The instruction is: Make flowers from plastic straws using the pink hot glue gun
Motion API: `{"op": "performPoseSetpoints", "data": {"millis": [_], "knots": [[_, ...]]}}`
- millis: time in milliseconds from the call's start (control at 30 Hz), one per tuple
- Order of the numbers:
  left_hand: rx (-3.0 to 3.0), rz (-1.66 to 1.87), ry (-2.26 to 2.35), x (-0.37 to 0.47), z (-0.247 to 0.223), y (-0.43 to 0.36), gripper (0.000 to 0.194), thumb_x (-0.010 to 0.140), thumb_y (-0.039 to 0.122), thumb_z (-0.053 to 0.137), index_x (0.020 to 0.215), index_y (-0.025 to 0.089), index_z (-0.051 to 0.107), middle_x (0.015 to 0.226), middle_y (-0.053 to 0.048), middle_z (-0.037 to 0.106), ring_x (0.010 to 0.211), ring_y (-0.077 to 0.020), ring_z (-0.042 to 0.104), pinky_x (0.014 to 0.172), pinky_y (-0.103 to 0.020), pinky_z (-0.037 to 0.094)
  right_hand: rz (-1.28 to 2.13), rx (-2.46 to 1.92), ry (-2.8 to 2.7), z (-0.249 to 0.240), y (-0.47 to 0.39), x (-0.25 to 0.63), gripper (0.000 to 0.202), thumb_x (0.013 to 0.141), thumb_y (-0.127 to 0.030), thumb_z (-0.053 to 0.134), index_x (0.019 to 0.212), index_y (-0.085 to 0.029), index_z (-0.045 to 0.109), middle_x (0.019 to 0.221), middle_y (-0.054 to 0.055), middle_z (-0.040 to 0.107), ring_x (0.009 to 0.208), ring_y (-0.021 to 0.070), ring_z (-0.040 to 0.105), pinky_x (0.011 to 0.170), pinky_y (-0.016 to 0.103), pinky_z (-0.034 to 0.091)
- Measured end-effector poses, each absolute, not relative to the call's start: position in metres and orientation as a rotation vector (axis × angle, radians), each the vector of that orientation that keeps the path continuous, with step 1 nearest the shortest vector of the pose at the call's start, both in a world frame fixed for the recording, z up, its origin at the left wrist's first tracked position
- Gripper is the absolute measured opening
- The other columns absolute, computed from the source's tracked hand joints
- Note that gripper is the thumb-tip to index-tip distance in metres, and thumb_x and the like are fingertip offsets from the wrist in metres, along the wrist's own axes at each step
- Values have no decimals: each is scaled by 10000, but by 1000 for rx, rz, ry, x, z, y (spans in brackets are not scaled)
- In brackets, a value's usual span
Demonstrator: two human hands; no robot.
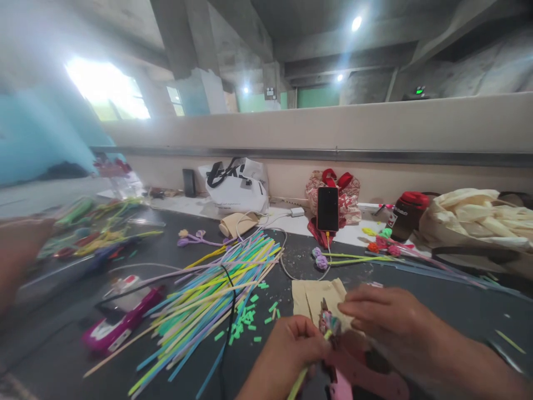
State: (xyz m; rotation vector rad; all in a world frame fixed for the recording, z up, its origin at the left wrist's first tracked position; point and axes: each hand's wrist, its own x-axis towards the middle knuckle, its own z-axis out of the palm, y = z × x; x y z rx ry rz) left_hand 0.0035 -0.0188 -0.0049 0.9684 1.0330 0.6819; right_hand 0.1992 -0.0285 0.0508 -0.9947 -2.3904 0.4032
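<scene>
The fingers of the left hand [285, 350] are closed in a pinch on a yellow-green strip [296, 385], which runs down past the palm. The fingers of the right hand [389, 314] are loosely bent, tips just above the brown paper [338, 288]; their undersides are hidden, so I cannot tell whether they have hold of anything. Between the hands, a small shiny, many-coloured bit [332, 322] sits near the strip's upper end, and a plier-like tool with a pink handle [342, 386] lies beneath, its pointed tip over the paper.

The step in hand looks like close work on the end of that strip. The next move seems to call for a steady left pinch and a light right touch, with fingertips clear of the tool's point.

To the left on the dark table [266, 378] lie short green pieces [245, 319], a heap of coloured strips [225, 278] and a magenta glue gun [125, 325]. Beyond the paper are purple flower heads [320, 260] on green stems and an upright phone [328, 208].
</scene>
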Motion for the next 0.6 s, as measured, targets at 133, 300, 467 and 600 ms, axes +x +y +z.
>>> {"op": "performPoseSetpoints", "data": {"millis": [133,300,467,600], "knots": [[902,750,912,2,-16,-16,189,541,273,672,517,163,520,290,83,432,280,-30,274,356,-196,121,457,-1145,-2301,53,-19,208,203,906,-210,427,1005,-198,604,945,60,617,848,144,580,727,230,446],[860,714,789,-1,-27,-12,311,530,419,712,548,178,518,273,85,434,237,-40,259,305,-199,111,468,-1147,-2300,42,-12,205,197,893,-228,451,965,-192,631,873,59,640,794,152,599,698,244,462],[901,663,829,-1,-28,-9,361,494,450,735,518,169,510,276,79,442,245,-33,293,323,-184,144,419,-1002,-2291,38,-18,200,273,868,-159,452,1091,-245,584,1001,63,597,871,151,588,717,228,462],[915,628,855,0,-27,-8,420,427,503,745,499,171,498,263,83,428,250,-34,299,343,-188,154,346,-967,-2384,39,-23,196,352,804,-86,478,1083,-270,591,993,50,566,818,136,578,650,197,451]]}}
